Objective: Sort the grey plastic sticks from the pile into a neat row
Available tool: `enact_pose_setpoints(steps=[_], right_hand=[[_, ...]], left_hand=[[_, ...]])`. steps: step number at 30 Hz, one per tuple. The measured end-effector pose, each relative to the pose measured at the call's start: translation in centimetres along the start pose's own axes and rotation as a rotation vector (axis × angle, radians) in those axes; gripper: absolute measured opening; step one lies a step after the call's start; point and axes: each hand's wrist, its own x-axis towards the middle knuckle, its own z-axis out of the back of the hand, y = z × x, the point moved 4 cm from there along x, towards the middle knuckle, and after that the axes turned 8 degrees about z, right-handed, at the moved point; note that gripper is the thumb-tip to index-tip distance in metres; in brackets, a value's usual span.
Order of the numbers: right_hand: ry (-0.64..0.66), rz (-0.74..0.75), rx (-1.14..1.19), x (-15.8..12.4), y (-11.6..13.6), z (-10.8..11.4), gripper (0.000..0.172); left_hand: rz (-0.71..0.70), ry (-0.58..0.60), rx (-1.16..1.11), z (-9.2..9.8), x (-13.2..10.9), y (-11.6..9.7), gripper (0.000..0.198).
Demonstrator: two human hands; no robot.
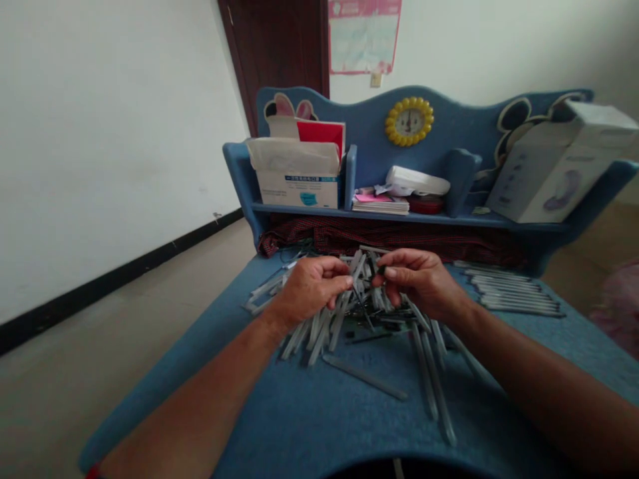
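Note:
Over a loose heap of translucent plastic tubes (pixel 319 332), my two hands are held close together. My left hand (pixel 314 286) is closed, thumb and forefinger pinching a thin dark rod (pixel 363 307) that slants down over the heap. Between the thumb and fingertips of my right hand (pixel 417 276) is a small black piece (pixel 382 270), too small to name. Thin black parts (pixel 372 338) lie among the tubes below. One single tube (pixel 367 377) lies nearer to me, and several others point toward me under my right forearm.
On the blue table (pixel 289 426), a row of tubes with dark ends (pixel 516 289) lies at the right. Dark red checked cloth (pixel 344 233) runs under the back shelf. The shelf holds a mask box (pixel 299 189), papers (pixel 380 205), a white case (pixel 417 179) and a white carton (pixel 544 166).

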Motion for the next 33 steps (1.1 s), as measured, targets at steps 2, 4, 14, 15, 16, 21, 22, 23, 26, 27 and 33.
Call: enact_pose_setpoints(steps=[2, 4, 14, 15, 16, 21, 22, 23, 26, 27, 33], right_hand=[[-0.028, 0.006, 0.053, 0.2, 0.1, 0.6, 0.023], [-0.043, 0.011, 0.09, 0.4, 0.1, 0.9, 0.022], [-0.078, -0.039, 0.158, 0.6, -0.6, 0.8, 0.023], [-0.073, -0.041, 0.155, 0.6, -0.7, 0.7, 0.023], [-0.066, -0.043, 0.151, 0.6, -0.7, 0.7, 0.024], [-0.033, -0.044, 0.149, 0.6, -1.2, 0.5, 0.023], [-0.031, -0.043, 0.151, 0.5, -1.2, 0.5, 0.023], [-0.031, -0.042, 0.151, 0.5, -1.2, 0.4, 0.023], [-0.041, -0.046, 0.15, 0.5, -1.1, 0.3, 0.023], [-0.044, -0.047, 0.149, 0.5, -1.1, 0.3, 0.023], [-0.052, -0.049, 0.149, 0.5, -1.0, 0.0, 0.024]], left_hand=[[0.014, 0.054, 0.013, -0.6, -0.2, -0.1, 0.018], [0.034, 0.091, 0.004, -1.1, -0.5, -0.2, 0.019], [0.083, 0.116, 0.01, -1.9, -0.7, 0.1, 0.013], [0.082, 0.118, 0.011, -2.0, -0.7, 0.1, 0.012], [0.08, 0.12, 0.012, -2.0, -0.7, 0.1, 0.011], [0.081, 0.14, 0.024, -2.3, -0.7, 0.1, 0.009], [0.08, 0.143, 0.024, -2.3, -0.7, 0.1, 0.009], [0.079, 0.144, 0.022, -2.3, -0.7, 0.0, 0.009], [0.077, 0.132, 0.021, -2.3, -0.8, 0.0, 0.009], [0.078, 0.128, 0.023, -2.3, -0.8, 0.0, 0.009], [0.075, 0.132, 0.025, -2.3, -0.7, 0.2, 0.01]])
